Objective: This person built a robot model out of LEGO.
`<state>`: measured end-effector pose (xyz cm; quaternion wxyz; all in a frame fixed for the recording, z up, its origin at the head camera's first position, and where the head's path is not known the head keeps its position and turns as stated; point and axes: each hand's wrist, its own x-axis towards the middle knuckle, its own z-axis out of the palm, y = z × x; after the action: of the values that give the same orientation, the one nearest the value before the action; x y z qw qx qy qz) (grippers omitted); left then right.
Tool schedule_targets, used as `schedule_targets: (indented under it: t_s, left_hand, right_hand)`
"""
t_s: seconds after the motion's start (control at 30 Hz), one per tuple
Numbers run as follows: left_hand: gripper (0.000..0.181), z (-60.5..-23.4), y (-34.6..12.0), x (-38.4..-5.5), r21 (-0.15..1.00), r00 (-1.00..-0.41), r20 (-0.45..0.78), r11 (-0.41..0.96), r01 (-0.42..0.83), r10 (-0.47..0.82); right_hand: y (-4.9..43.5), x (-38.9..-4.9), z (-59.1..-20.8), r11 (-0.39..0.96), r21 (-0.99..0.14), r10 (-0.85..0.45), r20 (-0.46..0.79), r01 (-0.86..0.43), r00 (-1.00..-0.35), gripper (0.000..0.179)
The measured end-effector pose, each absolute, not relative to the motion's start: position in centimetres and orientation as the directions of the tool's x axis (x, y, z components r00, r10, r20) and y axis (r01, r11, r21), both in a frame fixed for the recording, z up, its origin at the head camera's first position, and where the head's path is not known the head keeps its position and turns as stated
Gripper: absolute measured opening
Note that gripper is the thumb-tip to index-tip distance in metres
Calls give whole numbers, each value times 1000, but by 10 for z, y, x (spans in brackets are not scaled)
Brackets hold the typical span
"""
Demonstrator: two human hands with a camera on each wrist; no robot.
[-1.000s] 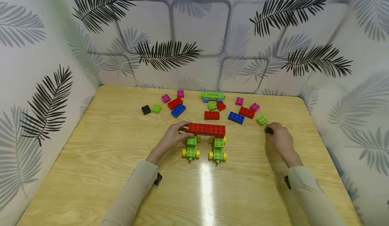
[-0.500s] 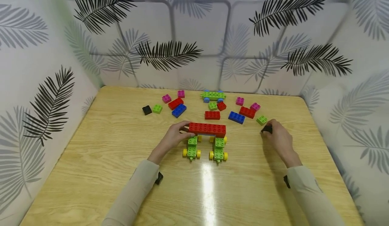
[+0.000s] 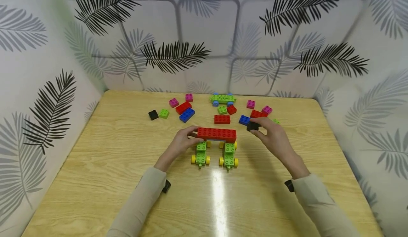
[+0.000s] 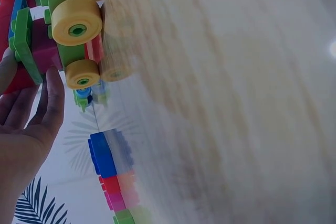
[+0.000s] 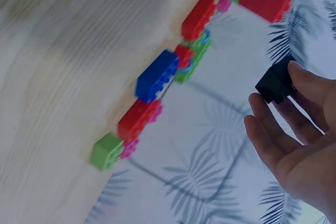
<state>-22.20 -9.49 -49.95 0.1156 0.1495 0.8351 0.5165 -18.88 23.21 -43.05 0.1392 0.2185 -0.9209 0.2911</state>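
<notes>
My left hand [image 3: 183,143] grips the left end of a toy-block build. Its top is a row of red bricks [image 3: 216,133], bridging two green wheeled bases [image 3: 228,157] with yellow wheels. In the left wrist view, thumb and fingers lie around a green piece [image 4: 26,43] and a magenta brick [image 4: 44,45] under the red. My right hand [image 3: 275,136] pinches a black brick [image 3: 253,125] between thumb and fingers, raised off the table, right of the build. The right wrist view shows this black brick [image 5: 275,81] at the fingertips, studs hard to make out.
A blue brick [image 3: 244,119] and a red brick [image 3: 258,113] lie just behind the right hand. Another red brick [image 3: 221,119] and a green car with blue wheels [image 3: 223,99] are farther back. Several loose bricks, including a black one [image 3: 153,114], lie back left. A patterned wall borders the table.
My right hand has lifted the black brick from the table's right side and carried it left toward the build. My left hand has stayed on the build.
</notes>
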Motion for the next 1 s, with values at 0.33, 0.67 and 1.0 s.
schedule_targets:
  t_s: [0.33,0.67,1.0]
  left_hand:
    - [51,-496,-93,-221,884,-935,-48,451,124,351]
    - [51,-496,-93,-219,885,-936,-45,448,124,348]
    - [52,-497,-93,-220,886,-935,-38,445,132,353]
  right_hand:
    - [202,-190,-429,654,-517,-454,315,-552,-833,40]
    - [196,-193,-429,671,-512,-458,283,-537,-843,40]
    - [193,-194,-427,686,-474,-474,284,-552,-833,38]
